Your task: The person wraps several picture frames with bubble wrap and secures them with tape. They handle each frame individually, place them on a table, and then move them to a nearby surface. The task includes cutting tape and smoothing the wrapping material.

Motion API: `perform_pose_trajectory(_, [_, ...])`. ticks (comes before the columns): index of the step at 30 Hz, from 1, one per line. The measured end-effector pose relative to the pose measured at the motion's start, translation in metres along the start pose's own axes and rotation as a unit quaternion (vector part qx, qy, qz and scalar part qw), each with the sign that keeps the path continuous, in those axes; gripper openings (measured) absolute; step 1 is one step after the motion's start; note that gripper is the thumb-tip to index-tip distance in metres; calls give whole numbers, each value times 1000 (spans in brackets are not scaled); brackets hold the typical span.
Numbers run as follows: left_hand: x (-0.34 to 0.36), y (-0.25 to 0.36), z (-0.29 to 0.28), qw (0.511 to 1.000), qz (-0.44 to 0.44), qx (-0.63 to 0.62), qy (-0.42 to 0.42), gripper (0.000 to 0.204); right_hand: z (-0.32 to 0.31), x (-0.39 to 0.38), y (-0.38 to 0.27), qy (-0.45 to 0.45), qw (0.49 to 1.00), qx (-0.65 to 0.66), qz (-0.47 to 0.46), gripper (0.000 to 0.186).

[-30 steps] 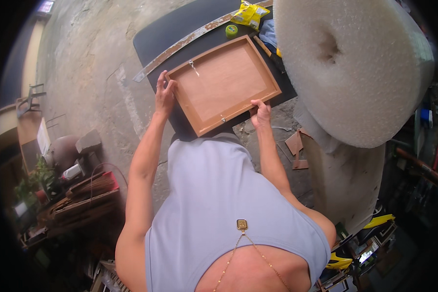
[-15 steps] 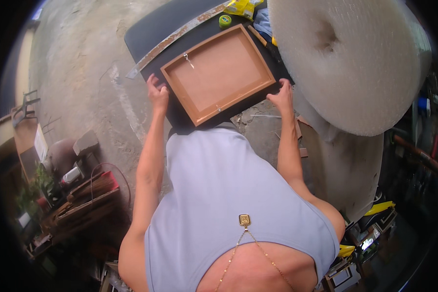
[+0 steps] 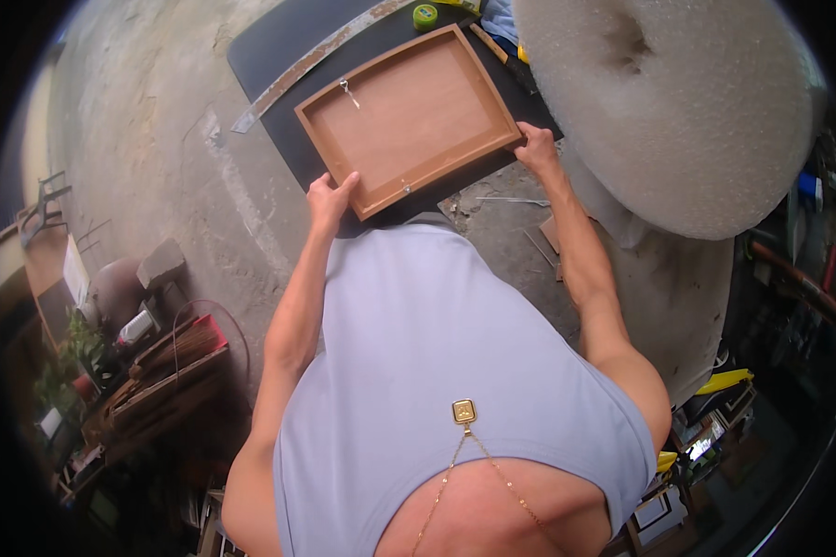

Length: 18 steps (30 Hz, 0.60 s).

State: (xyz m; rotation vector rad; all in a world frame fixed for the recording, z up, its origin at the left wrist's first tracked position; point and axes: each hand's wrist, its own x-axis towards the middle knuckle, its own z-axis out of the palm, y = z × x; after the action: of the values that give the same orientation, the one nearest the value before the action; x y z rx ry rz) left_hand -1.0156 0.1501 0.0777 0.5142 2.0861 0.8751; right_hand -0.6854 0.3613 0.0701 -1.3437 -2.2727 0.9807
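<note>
A wooden picture frame (image 3: pixel 409 111), back up, with a pale brown panel and small metal hangers on two sides, lies on a dark grey board (image 3: pixel 283 153). My left hand (image 3: pixel 334 195) grips the frame's left side near its lower corner, thumb on the rim. At the lower right corner of the frame, my right hand (image 3: pixel 534 144) is closed on the edge, some fingers hidden beneath. Beyond the frame lie a long stained metal strip (image 3: pixel 311 60), a green tape roll (image 3: pixel 424 17) and a wooden-handled tool (image 3: pixel 489 45).
A large bubble-wrap roll (image 3: pixel 678 121) stands at the right. A concrete floor (image 3: pixel 149 139) surrounds the work. At the left are a heap of wooden pieces (image 3: pixel 158 371) and a plant (image 3: pixel 84 339); stacked frames (image 3: pixel 655 511) and clutter are at the lower right.
Both hands loosened from the frame, then gripped it again: my left one lower on the left side, my right one farther right at the corner. The view has shifted slightly.
</note>
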Motion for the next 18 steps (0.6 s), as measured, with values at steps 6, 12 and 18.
perform_pose_trajectory(6, [3, -4, 0, 1000, -27, -14, -4, 38, 7, 4, 15, 16, 1000, 24, 0, 31])
perform_pose_trajectory(12, [-2, 0, 3, 1000, -20, 1, 5, 34, -4, 7, -6, 25, 1000, 11, 1, 32])
perform_pose_trajectory(18, [2, 4, -10, 998, 7, 47, -32, 42, -9, 9, -15, -2, 998, 46, 43, 38])
